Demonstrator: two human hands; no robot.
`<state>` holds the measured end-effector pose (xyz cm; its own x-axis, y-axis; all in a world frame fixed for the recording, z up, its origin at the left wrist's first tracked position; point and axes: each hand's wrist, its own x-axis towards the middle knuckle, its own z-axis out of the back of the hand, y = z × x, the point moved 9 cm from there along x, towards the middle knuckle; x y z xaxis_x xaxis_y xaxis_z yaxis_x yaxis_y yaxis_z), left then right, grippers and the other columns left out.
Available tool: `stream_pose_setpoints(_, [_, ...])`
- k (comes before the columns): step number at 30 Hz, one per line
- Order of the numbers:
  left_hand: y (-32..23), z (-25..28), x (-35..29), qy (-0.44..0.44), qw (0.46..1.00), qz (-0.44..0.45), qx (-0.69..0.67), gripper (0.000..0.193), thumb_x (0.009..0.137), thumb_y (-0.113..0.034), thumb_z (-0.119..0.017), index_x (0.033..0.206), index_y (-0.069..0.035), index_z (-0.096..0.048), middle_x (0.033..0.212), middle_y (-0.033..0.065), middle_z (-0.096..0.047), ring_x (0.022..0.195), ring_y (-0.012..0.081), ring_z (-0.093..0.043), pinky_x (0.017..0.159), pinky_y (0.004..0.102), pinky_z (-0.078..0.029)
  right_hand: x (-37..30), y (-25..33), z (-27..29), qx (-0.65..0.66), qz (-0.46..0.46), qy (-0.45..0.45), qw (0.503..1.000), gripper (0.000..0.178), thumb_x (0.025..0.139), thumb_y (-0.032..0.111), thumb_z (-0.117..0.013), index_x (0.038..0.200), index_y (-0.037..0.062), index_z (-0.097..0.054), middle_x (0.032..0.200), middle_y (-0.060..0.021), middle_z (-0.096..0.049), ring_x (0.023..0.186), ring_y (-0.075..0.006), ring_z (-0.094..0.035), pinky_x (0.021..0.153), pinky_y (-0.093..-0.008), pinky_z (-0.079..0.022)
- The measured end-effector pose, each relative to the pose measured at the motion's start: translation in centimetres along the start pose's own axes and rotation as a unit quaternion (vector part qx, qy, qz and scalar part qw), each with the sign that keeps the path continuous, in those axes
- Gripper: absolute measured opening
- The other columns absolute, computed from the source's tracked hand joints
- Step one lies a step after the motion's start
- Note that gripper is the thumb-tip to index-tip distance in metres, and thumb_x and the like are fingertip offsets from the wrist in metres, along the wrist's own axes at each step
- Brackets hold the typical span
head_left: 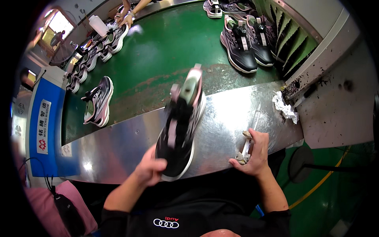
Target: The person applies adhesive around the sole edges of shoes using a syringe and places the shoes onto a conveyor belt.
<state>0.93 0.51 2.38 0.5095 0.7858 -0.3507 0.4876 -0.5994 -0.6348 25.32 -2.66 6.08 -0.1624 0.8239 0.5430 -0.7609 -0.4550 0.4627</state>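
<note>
My left hand [147, 169] is closed around the toe end of a black and pink sneaker [179, 126]. The shoe, slightly blurred, is held above the metal table edge with its heel pointing away from me and its pale green lining showing. In my right hand [257, 155] is a slim clear tube with a thin pointed tip [256, 119], aimed away from me. Yellowish coverings sit on the thumb and a fingertip of that hand. Something whitish and crumpled shows by the thumb, too small to name.
One sneaker [98, 101] lies left on the green surface [166, 43], beyond the metal edge [118, 148]. Several sneakers [241, 47] stand far right beside green flaps [294, 35]. A row of shoes [91, 57], a white bottle [98, 25] and another person's hands [127, 19] are far left. Crumpled white paper [285, 107] lies right.
</note>
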Motion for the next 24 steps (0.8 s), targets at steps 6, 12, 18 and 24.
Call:
stream_pose_setpoints(6, [-2.1,-1.9,14.8,0.003,0.999,-0.025,0.029,0.037,0.093,-0.016,-0.05,0.124,0.004,-0.043,0.117,0.0186,-0.054,0.105,0.0281,-0.056,0.092,0.039,-0.046,0.4,0.6,-0.5,-0.005,-0.016,0.006,1.0,0.088,0.059,0.043,-0.079,0.123,-0.0023,-0.04,0.104,-0.0169,-0.05,0.088,-0.0316,-0.046,0.08,-0.0404,-0.039])
stream_pose_setpoints(12, [-4.6,1.9,9.6,-0.019,0.99,-0.068,0.121,0.025,0.089,-0.012,-0.052,0.11,-0.001,-0.046,0.1,0.0182,-0.057,0.08,0.0246,-0.06,0.069,0.0307,-0.05,-0.4,-0.3,0.1,-0.011,-0.05,0.0,0.999,0.087,0.059,0.044,-0.08,0.122,-0.0012,-0.042,0.101,-0.0154,-0.051,0.086,-0.031,-0.047,0.079,-0.0399,-0.039])
stream_pose_setpoints(18, [-16.6,22.6,-8.0,-0.3,0.877,-0.333,0.173,0.016,0.087,-0.005,-0.054,0.096,-0.006,-0.041,0.087,0.0071,-0.052,0.086,0.0236,-0.059,0.076,0.0336,-0.05,0.6,0.2,0.1,0.026,-0.018,0.015,0.999,0.085,0.061,0.046,-0.079,0.121,-0.0025,-0.043,0.102,-0.0159,-0.052,0.085,-0.0303,-0.048,0.078,-0.039,-0.04])
stream_pose_setpoints(24, [-22.5,33.0,-11.6,-0.474,0.734,-0.35,0.337,0.031,0.082,-0.002,-0.062,0.109,-0.006,-0.046,0.091,0.0027,-0.055,0.086,0.0147,-0.057,0.077,0.0259,-0.046,0.4,0.2,0.3,0.028,-0.026,-0.005,0.999,0.083,0.059,0.046,-0.078,0.122,0.0031,-0.045,0.095,-0.012,-0.051,0.081,-0.0286,-0.045,0.076,-0.0381,-0.04])
